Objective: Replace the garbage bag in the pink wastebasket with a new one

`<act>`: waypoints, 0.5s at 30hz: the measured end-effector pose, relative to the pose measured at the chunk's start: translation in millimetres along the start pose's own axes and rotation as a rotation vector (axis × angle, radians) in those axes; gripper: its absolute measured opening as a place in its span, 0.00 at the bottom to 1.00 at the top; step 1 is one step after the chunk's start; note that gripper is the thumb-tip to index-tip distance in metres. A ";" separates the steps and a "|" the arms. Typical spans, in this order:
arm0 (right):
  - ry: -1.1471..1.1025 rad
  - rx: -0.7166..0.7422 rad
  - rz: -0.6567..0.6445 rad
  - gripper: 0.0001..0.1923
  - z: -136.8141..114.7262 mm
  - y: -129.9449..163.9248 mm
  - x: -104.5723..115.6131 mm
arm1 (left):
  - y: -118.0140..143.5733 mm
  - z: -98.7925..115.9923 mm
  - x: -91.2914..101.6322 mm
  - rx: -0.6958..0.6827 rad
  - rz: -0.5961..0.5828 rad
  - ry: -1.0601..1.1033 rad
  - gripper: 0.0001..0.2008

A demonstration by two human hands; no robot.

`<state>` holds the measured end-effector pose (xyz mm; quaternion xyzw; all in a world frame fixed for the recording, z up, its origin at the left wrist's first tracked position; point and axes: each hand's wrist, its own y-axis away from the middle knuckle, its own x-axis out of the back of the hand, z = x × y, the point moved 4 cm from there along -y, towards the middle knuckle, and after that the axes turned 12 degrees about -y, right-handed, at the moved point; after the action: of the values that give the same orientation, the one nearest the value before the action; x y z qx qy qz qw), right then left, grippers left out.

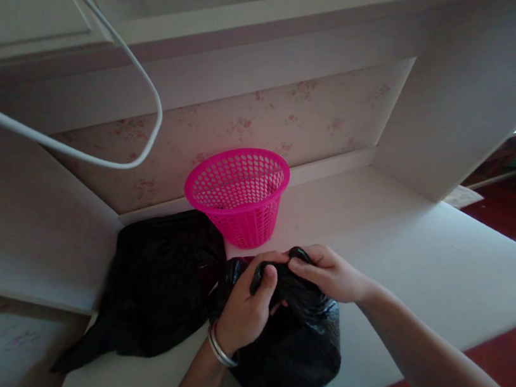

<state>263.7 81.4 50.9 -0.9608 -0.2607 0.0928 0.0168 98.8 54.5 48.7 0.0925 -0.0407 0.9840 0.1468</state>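
Both hands pinching the black bag's gathered top
Left hand (243, 311) and right hand (329, 273) grip my black bag (289, 349) at the desk (418, 273) edge; pink basket (240, 196) behind it, contents hidden from me

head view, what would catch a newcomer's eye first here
The bright pink basket stands out most, upright at the back of the white desk against the wall. In front of it, the left hand and right hand pinch the top of a black plastic bag at the desk's near edge. A second black bag lies flat to the left, and a white cable loops overhead.
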 end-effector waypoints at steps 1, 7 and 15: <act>-0.006 -0.030 0.045 0.21 3.1 -0.3 1.4 | -0.2 -0.6 -0.2 0.003 -0.020 0.028 0.18; -0.264 -0.016 0.312 0.20 1.6 -8.3 13.1 | 2.3 -5.1 -5.6 0.086 -0.259 -0.044 0.18; -0.389 -0.182 0.138 0.16 -26.0 14.5 -15.3 | 0.0 -7.6 0.8 0.069 0.181 -0.087 0.13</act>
<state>262.9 61.6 77.8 -0.9380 -0.1998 0.2534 -0.1269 96.8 55.5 41.3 0.1361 -0.0215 0.9891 0.0521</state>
